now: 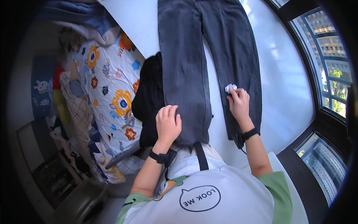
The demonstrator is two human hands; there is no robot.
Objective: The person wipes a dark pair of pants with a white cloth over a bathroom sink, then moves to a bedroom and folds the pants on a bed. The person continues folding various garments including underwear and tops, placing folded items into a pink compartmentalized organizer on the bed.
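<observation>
A pair of dark grey trousers [184,70] lies spread on a white surface [282,84], its legs pointing toward me. Over the lower part of the right-hand leg, my right hand [239,103] pinches a small crumpled white wad [230,88], perhaps tissue or cloth. My left hand [168,123] rests on the outer edge of the other leg near its hem, palm down, holding nothing, with its thumb apart from the fingers. Black fabric [151,98] is bunched beside and partly under that leg. Each wrist wears a black strap.
On the left is a bed with a flower-patterned sheet [106,84], a bluish-grey cover [84,16] and a heap of bedding and soft toys [63,103]. Dark-framed windows [330,61] line the right side. A dark bin-like container [81,198] stands at lower left.
</observation>
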